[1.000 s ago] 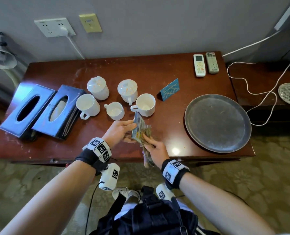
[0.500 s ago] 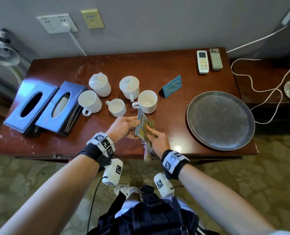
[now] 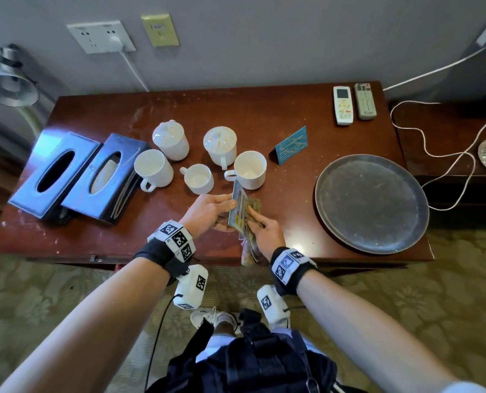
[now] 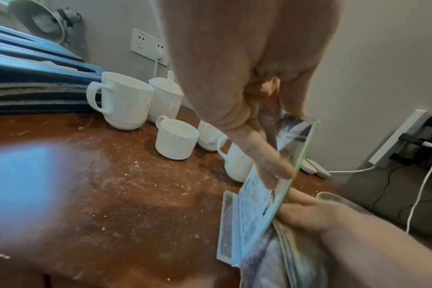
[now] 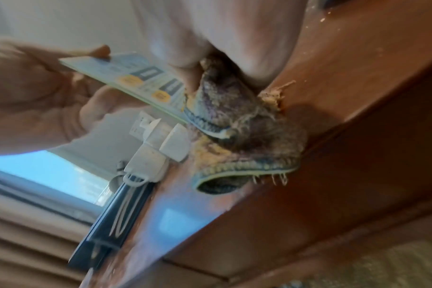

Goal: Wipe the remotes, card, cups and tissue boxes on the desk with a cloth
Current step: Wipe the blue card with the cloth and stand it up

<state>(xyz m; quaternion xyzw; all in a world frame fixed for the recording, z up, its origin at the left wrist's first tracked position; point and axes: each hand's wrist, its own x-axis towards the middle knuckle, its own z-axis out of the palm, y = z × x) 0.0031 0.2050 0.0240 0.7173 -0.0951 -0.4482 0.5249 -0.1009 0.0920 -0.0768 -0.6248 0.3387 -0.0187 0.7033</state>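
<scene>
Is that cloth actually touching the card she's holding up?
Touching. The right wrist view shows the cloth pressed against the card's face under the right hand.

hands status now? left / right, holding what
Left hand: grips the printed card, held on edge.
Right hand: holds the cloth, pressing it against the card's face.

White cups (image 3: 153,171) on a reddish-brown desk (image 3: 264,114); dark blue tissue boxes (image 3: 54,171); teal card (image 3: 291,146); grey tray (image 3: 371,204).
</scene>
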